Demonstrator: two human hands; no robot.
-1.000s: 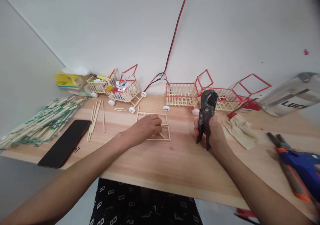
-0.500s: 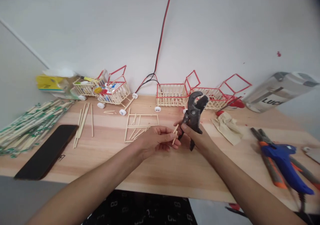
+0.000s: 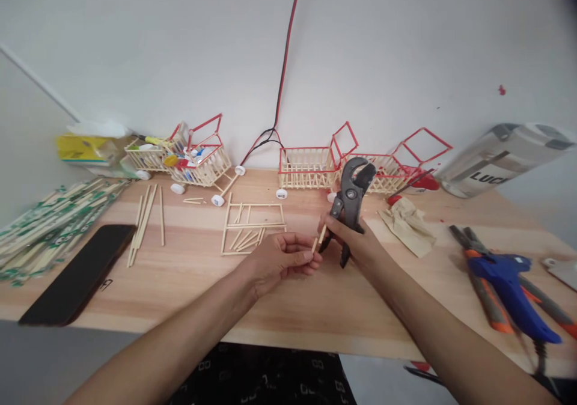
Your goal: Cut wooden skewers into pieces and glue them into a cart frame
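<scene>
My left hand (image 3: 288, 259) is closed, pinching a short piece of wooden stick (image 3: 315, 245) between thumb and fingers. My right hand (image 3: 349, 235) grips a black pipe cutter (image 3: 350, 194), its hooked jaw pointing up and parted from the blade. A second short stick piece (image 3: 323, 233) sticks out by the right fingertips, close to the one in my left hand. Just behind the left hand lies a flat stick frame (image 3: 255, 225) with several cut pieces in and around it; the hand covers its near right corner.
Small stick carts (image 3: 306, 169) with red handles stand along the wall. Left are loose sticks (image 3: 146, 225), a black phone (image 3: 79, 276) and wrapped chopsticks (image 3: 58, 225). Right are crumpled brown paper (image 3: 410, 228), a blue glue gun (image 3: 509, 291), orange-handled pliers (image 3: 484, 297) and a silver bag (image 3: 500, 158).
The two stick pieces, earlier overlapping in my left fingers, are now apart, one by each hand. The cutter has tilted slightly, and the view has shifted a little.
</scene>
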